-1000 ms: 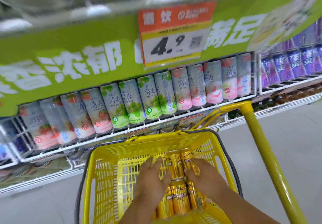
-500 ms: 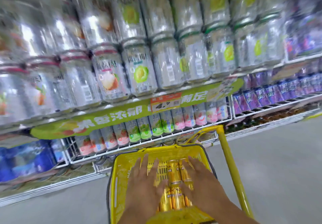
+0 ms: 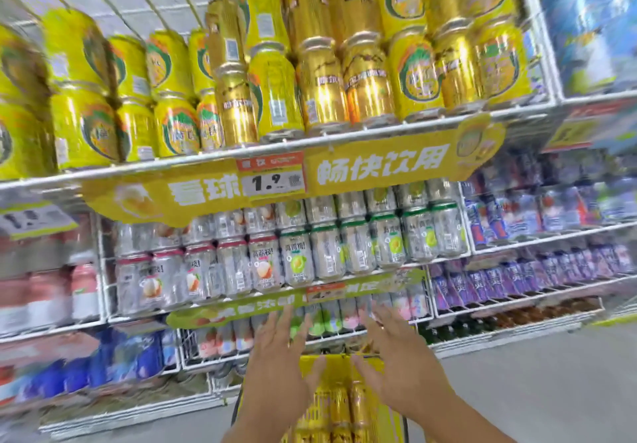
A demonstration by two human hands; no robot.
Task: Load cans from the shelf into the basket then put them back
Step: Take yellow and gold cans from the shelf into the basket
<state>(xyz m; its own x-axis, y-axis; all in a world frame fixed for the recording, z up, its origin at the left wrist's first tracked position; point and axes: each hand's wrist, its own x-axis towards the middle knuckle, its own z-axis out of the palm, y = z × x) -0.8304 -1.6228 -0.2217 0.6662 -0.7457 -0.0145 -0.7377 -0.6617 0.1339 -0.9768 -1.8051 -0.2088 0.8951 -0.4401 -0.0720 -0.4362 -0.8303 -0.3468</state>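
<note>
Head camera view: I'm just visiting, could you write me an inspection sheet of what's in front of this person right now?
Surface: grey floor below white wire shelves.
Job's things: gold cans lie in the yellow basket; gold and yellow cans stand on the top shelf.
Clutter: nothing seen.
Hands: left hand and right hand open above the basket, holding nothing.
Cables: nothing seen.
Surroundings: 1.9 price tag, silver fruit-drink cans, purple cans; edges blurred.
</note>
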